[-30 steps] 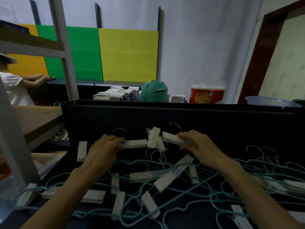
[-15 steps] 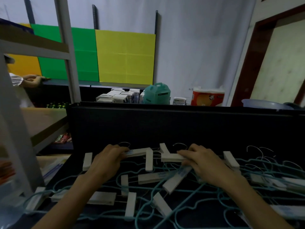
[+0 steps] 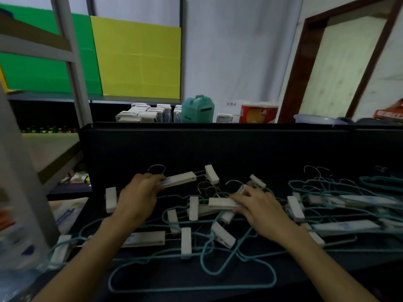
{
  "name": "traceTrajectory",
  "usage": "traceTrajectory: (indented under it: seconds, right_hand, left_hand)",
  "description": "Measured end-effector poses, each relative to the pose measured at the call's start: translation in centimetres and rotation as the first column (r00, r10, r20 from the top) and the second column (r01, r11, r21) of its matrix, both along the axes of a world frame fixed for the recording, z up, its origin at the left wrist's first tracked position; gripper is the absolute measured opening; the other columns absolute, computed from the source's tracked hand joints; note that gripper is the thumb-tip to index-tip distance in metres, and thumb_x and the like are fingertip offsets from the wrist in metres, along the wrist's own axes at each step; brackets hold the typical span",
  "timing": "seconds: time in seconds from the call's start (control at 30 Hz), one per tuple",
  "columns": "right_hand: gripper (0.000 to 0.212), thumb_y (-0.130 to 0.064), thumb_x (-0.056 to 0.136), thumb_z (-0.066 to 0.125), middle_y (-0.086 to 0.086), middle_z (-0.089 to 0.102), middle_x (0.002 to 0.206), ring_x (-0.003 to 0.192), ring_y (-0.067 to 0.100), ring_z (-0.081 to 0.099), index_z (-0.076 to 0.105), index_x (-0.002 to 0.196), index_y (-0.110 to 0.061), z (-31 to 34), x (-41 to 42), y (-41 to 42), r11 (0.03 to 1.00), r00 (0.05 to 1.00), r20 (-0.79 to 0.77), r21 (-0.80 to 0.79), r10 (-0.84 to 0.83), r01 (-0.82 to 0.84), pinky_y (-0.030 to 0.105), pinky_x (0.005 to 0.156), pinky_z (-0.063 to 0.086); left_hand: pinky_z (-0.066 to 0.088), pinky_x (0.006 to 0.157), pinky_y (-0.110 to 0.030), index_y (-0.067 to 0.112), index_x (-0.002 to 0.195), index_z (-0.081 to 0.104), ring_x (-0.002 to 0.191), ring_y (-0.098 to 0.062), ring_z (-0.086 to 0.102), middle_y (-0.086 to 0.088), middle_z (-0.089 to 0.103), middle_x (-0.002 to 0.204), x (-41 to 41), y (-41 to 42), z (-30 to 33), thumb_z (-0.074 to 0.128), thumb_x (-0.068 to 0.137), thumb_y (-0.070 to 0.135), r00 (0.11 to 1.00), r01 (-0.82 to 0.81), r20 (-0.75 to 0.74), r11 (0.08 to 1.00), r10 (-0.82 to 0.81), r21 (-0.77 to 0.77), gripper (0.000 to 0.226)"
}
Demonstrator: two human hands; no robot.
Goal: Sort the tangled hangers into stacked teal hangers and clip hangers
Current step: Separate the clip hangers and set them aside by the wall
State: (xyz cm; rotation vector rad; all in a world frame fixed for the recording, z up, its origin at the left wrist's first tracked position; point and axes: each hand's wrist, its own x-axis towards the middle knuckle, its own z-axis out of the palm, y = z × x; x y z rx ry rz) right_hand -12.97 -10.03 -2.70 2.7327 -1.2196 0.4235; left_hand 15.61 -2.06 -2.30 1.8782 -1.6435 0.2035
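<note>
Early stage: teal hangers (image 3: 192,286) and clip hangers (image 3: 144,238) lie mixed across the dark tabletop (image 3: 305,277), no finished stack visible. Left hand (image 3: 139,197) has fingers curled round the bar of a clip hanger (image 3: 181,179) at the back of the pile. Right hand (image 3: 259,205) lies on another clip hanger (image 3: 222,203); fingers look fairly straight, real grip unclear. Pile is cut off at right edge; low light hides which wires interlock.
</note>
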Motion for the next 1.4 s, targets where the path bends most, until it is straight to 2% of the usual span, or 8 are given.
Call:
traceTrajectory:
  seconds: [0.07,0.17,0.4,0.57,0.7,0.97,1.17,1.4]
  right_hand:
    - [0.039,-0.038,0.097,0.045,-0.002,0.048,0.121,0.114,0.022,0.044,0.045,0.135,-0.034,-0.2,-0.1,0.7,0.999,0.999,0.036,-0.018,-0.039,0.039,0.033,0.082,0.033]
    - [0.039,-0.036,0.096,0.049,-0.001,0.052,0.117,0.109,0.023,0.049,0.047,0.135,-0.032,0.1,-0.7,1.9,0.996,0.993,0.099,-0.044,-0.07,0.075,0.035,0.082,0.034]
    - [0.038,-0.032,0.094,0.054,0.0,0.054,0.103,0.097,0.024,0.051,0.052,0.132,-0.027,0.6,-7.0,4.9,0.976,0.968,0.166,-0.076,-0.187,0.202,0.036,0.083,0.034]
    - [0.038,-0.03,0.094,0.055,-0.001,0.056,0.103,0.094,0.022,0.05,0.053,0.132,-0.026,0.7,-15.0,6.7,0.935,0.927,0.211,-0.106,-0.31,0.337,0.032,0.077,0.031]
    - [0.037,-0.029,0.092,0.057,-0.003,0.056,0.103,0.095,0.022,0.051,0.055,0.129,-0.03,0.5,-22.5,8.1,0.891,0.88,0.247,-0.109,-0.405,0.441,0.034,0.08,0.035]
    - [0.034,-0.025,0.087,0.063,-0.001,0.058,0.097,0.087,0.024,0.052,0.061,0.121,-0.026,0.3,-39.0,9.9,0.798,0.797,0.277,-0.138,-0.537,0.586,0.032,0.074,0.033]
    - [0.035,-0.021,0.083,0.067,-0.002,0.06,0.098,0.085,0.021,0.053,0.064,0.118,-0.024,-3.0,-51.3,11.5,0.728,0.72,0.319,-0.121,-0.616,0.675,0.035,0.072,0.041]
    - [0.036,-0.018,0.077,0.075,-0.002,0.063,0.094,0.082,0.019,0.055,0.067,0.112,-0.02,-4.3,-61.3,12.9,0.661,0.656,0.313,-0.105,-0.687,0.743,0.033,0.07,0.043]
  left_hand:
    - [0.046,0.071,-0.041,0.013,0.125,0.058,0.105,-0.033,0.05,-0.01,0.06,0.119,0.0,0.2,0.4,0.052,0.093,0.01,0.999,-0.027,0.016,0.997,0.028,-0.067,0.032]
    - [0.045,0.068,-0.043,0.012,0.125,0.057,0.104,-0.034,0.048,-0.012,0.06,0.117,-0.2,0.1,1.2,0.05,0.095,0.012,0.999,-0.047,-0.015,0.993,0.046,-0.105,0.031]
    - [0.046,0.068,-0.047,0.008,0.123,0.059,0.103,-0.039,0.049,-0.016,0.062,0.113,-6.3,-1.9,1.8,0.053,0.093,0.008,0.986,0.164,0.028,0.98,-0.161,-0.111,0.03]
    - [0.049,0.07,-0.048,0.004,0.118,0.062,0.097,-0.042,0.054,-0.018,0.065,0.11,-15.6,-4.0,2.4,0.061,0.087,0.001,0.931,0.361,0.11,0.924,-0.348,-0.126,0.031]
    - [0.048,0.072,-0.049,0.003,0.118,0.062,0.096,-0.042,0.054,-0.019,0.064,0.109,-23.3,-5.7,3.0,0.061,0.085,-0.002,0.876,0.48,0.142,0.863,-0.462,-0.154,0.033]
    - [0.049,0.071,-0.047,0.005,0.119,0.062,0.096,-0.04,0.054,-0.016,0.064,0.11,-40.7,-8.1,2.4,0.063,0.082,-0.006,0.798,0.6,0.187,0.785,-0.573,-0.152,0.038]
    - [0.047,0.07,-0.042,0.005,0.118,0.062,0.1,-0.04,0.054,-0.016,0.064,0.111,-52.9,-8.6,0.2,0.063,0.078,-0.009,0.74,0.671,0.187,0.728,-0.646,-0.142,0.042]
    - [0.045,0.076,-0.041,0.015,0.125,0.058,0.107,-0.031,0.049,-0.008,0.06,0.119,-64.2,-10.6,-1.2,0.059,0.089,0.011,0.693,0.716,0.159,0.697,-0.703,-0.038,0.036]
